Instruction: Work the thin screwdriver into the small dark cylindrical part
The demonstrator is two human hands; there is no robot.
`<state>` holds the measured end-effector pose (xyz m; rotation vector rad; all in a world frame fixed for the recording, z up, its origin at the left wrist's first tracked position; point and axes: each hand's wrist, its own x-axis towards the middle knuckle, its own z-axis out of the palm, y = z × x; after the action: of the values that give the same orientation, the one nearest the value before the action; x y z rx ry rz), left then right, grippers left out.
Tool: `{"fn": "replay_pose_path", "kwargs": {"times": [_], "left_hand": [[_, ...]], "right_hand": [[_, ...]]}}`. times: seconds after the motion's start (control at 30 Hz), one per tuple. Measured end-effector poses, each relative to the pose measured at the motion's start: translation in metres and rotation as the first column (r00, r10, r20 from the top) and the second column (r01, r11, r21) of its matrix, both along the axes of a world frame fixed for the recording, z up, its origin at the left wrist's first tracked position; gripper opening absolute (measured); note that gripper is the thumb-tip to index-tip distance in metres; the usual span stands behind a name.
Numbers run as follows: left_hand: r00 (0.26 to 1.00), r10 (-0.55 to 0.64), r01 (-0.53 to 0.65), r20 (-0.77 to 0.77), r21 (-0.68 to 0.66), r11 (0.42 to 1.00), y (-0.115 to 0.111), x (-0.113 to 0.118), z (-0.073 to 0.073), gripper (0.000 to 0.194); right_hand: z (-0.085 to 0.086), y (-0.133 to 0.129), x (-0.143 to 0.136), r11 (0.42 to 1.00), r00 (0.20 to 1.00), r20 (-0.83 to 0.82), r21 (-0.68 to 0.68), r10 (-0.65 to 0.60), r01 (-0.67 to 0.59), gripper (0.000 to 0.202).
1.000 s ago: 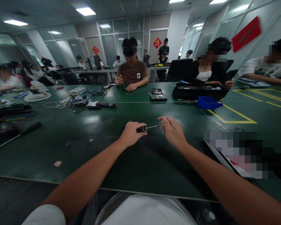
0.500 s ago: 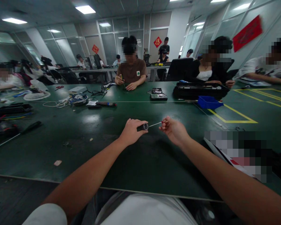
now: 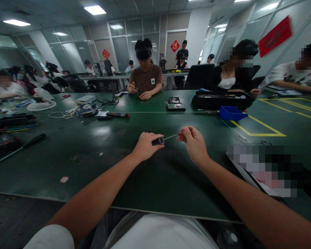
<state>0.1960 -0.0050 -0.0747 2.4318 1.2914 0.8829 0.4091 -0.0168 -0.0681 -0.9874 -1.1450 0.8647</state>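
My left hand (image 3: 146,144) is closed round a small black cylinder (image 3: 158,141), whose ringed, pale-rimmed end faces right. From the right, my right hand (image 3: 194,141) pinches the handle of a thin screwdriver (image 3: 171,137). Its slim metal shaft slopes down to the left, and the tip is at the cylinder's round end. Whether the tip is inside or just touching, I cannot tell. The fingers mostly cover the screwdriver's handle. Both hands are raised over the green table (image 3: 145,186).
Across the table a person (image 3: 146,79) handles a tool. Circuit-board parts (image 3: 175,105), a blue bin (image 3: 232,113) and a black casing (image 3: 220,100) lie beyond my hands. A long screwdriver (image 3: 35,141) and cables (image 3: 85,110) are to the left; a pixelated booklet (image 3: 248,173) is to the right.
My right hand has turned on the screwdriver, its fingers now covering more of the red handle. The shaft has shifted slightly left toward the cylinder. My left hand stays in place.
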Motion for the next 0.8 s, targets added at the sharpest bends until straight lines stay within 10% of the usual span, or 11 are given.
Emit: {"fn": "replay_pose_path", "kwargs": {"times": [0.8], "left_hand": [[0.999, 0.001, -0.001, -0.044, -0.004, 1.000, 0.001, -0.002, -0.003, 0.040]], "right_hand": [[0.017, -0.013, 0.004, 0.999, 0.948, 0.315, 0.021, 0.037, -0.046, 0.021]]}}
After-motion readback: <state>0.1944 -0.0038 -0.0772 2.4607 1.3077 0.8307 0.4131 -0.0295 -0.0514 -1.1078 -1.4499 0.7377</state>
